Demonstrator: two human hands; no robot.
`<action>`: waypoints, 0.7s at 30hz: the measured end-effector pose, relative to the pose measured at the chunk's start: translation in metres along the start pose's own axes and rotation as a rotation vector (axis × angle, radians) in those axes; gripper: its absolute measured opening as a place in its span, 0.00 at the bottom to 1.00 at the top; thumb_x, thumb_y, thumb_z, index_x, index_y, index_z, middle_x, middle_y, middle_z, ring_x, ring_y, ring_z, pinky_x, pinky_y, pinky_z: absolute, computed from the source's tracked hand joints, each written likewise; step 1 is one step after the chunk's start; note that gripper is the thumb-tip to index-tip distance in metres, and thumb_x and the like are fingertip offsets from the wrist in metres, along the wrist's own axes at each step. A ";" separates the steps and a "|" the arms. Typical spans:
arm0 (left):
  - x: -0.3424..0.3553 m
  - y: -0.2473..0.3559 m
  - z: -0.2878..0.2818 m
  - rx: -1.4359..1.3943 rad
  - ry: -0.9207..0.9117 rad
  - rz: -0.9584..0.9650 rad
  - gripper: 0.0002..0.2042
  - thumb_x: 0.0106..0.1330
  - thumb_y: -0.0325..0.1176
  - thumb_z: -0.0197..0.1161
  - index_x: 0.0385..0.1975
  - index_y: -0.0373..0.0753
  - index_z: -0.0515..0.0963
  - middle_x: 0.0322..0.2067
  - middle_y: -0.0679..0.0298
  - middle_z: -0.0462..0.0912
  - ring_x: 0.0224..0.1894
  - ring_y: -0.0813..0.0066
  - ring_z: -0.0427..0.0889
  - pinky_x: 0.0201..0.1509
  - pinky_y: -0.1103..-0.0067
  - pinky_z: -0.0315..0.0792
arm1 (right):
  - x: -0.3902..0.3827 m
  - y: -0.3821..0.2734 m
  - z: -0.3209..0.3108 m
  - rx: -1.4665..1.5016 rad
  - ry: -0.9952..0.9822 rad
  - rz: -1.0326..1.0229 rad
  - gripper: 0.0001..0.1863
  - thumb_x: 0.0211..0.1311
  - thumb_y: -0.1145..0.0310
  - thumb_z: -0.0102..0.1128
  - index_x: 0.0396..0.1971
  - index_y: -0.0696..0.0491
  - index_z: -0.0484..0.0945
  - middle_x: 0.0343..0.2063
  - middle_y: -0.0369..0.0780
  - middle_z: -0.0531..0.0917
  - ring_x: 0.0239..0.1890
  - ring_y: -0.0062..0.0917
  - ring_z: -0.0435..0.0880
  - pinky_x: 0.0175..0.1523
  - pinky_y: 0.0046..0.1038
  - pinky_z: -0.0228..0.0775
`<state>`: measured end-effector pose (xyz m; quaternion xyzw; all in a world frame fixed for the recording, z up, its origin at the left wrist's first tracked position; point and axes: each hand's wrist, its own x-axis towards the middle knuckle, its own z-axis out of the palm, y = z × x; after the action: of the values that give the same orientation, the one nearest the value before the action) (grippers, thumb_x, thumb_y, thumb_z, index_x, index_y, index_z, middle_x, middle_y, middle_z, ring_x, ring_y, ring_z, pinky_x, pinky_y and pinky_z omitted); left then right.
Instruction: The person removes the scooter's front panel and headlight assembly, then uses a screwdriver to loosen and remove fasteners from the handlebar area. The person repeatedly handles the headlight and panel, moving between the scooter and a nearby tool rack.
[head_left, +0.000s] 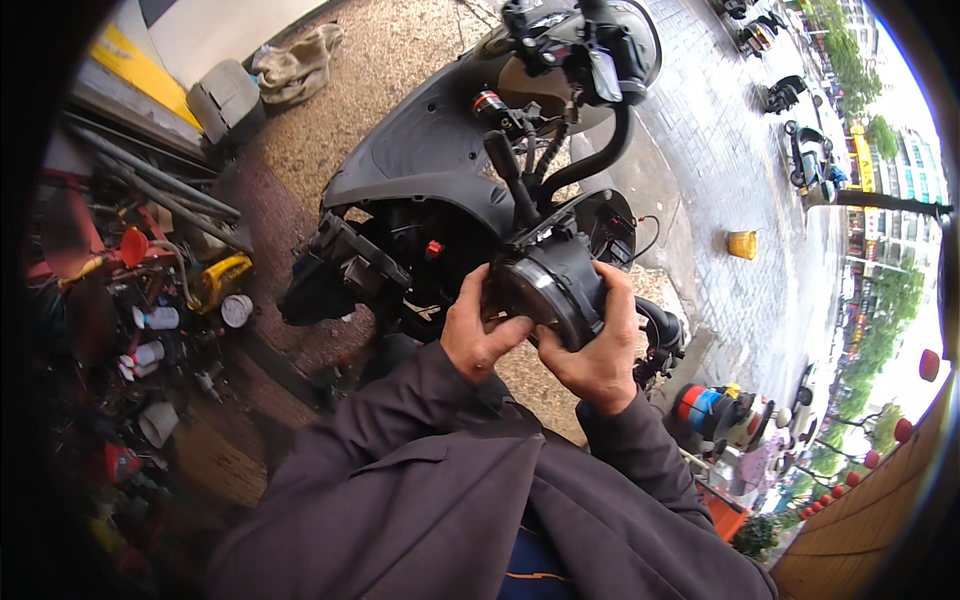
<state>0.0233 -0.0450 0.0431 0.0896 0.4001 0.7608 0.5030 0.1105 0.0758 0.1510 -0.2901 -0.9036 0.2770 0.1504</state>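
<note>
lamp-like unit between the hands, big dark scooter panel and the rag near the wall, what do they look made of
Lamp-like unit: probably plastic; glossy front with bright reflections, duller black housing, though the clear face could be glass.
Scooter panel: likely moulded plastic; dark grey, low sheen, smoothly curved.
Rag: fabric, judging by soft, crumpled folds; fibre unclear.

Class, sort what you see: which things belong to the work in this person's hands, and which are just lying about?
Seemingly part of the job:
black lamp-like unit, held by left fingers and right fingers
partly opened scooter

Apparently just lying about:
yellow bucket
crumpled cloth
white tub
</note>
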 end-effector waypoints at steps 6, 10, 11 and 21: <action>0.005 0.005 0.020 0.048 0.032 0.240 0.49 0.58 0.48 0.70 0.71 0.29 0.46 0.61 0.48 0.66 0.63 0.60 0.68 0.68 0.68 0.62 | -0.002 0.006 -0.005 0.088 0.026 -0.048 0.45 0.37 0.67 0.75 0.59 0.61 0.64 0.52 0.55 0.72 0.52 0.51 0.76 0.56 0.42 0.70; 0.020 0.034 0.020 0.160 0.084 0.154 0.50 0.56 0.57 0.70 0.68 0.26 0.53 0.58 0.48 0.69 0.59 0.64 0.71 0.64 0.72 0.66 | -0.006 0.012 -0.011 0.136 -0.009 -0.063 0.51 0.36 0.64 0.78 0.63 0.62 0.61 0.54 0.55 0.72 0.56 0.49 0.74 0.60 0.42 0.67; 0.023 0.039 0.019 0.187 0.079 0.138 0.47 0.56 0.57 0.69 0.65 0.26 0.59 0.55 0.51 0.72 0.56 0.68 0.73 0.61 0.75 0.67 | -0.007 0.013 -0.012 0.123 -0.003 -0.086 0.51 0.36 0.65 0.79 0.63 0.62 0.61 0.54 0.54 0.72 0.56 0.48 0.75 0.60 0.41 0.68; 0.042 0.044 -0.002 0.218 -0.161 0.076 0.51 0.47 0.55 0.78 0.66 0.29 0.59 0.57 0.54 0.72 0.59 0.67 0.72 0.65 0.74 0.65 | -0.006 0.012 -0.003 0.089 0.058 -0.099 0.45 0.35 0.69 0.74 0.59 0.64 0.65 0.54 0.55 0.73 0.57 0.49 0.73 0.61 0.41 0.67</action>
<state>-0.0283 -0.0180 0.0615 0.2199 0.4351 0.7217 0.4915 0.1221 0.0812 0.1461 -0.2460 -0.8989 0.3005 0.2030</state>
